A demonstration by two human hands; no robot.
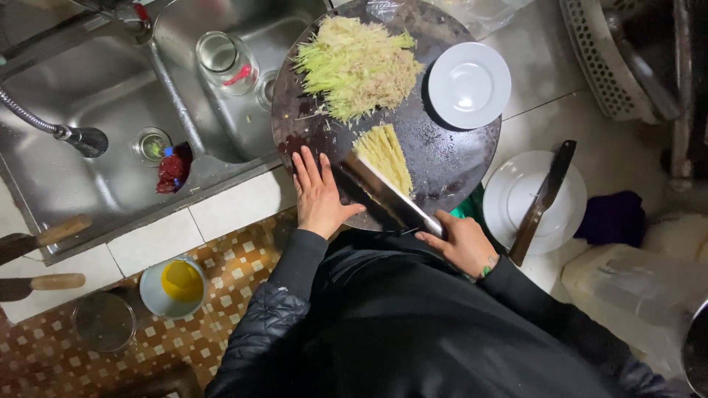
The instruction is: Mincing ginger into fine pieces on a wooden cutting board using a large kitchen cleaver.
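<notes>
**Head view: cleaver work on the round board**

Head view: the right hand (463,242) has its fingers clamped on the handle of a cleaver (383,193), whose blade lies on the dark round board (450,158) beside a small stack of pale yellow strips (385,153). The left hand (318,193) rests flat at the board's near edge, fingers spread apart. It would do well to keep those fingertips clear of the blade.

At the board's far side lies a heap of green-yellow shreds (355,66). On its right edge, a small white plate (469,85) holds nothing. Left of the board, a glass jar (225,59) stands in the sink (88,177).
</notes>
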